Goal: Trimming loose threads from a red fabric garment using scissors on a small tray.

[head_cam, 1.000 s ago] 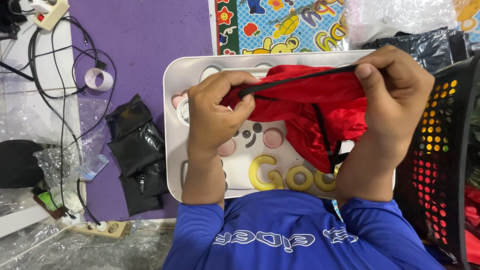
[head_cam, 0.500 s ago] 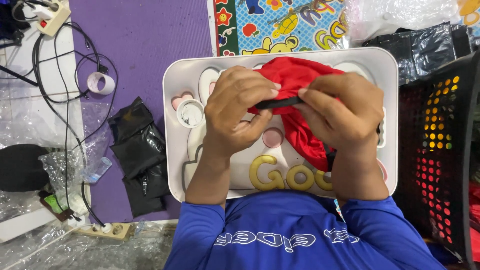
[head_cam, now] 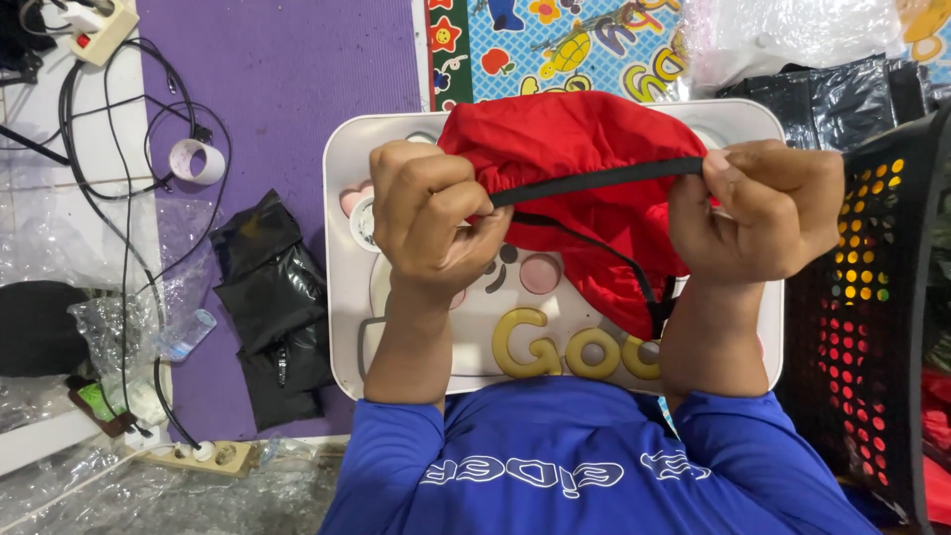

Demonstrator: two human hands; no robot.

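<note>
Both hands are clamped on a red cloth bag (head_cam: 580, 149), the left hand (head_cam: 431, 213) and right hand (head_cam: 768, 208) pulling its black-trimmed opening taut between them. The bag hangs above a white bench (head_cam: 342, 297) with cartoon decoration. A black perforated basket (head_cam: 872, 327) stands just beside the right hand.

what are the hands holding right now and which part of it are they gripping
Both hands hold a red fabric pouch by its black drawstring edge: the left hand pinches one end, the right hand the other, stretching it taut above the white lap table.
</note>
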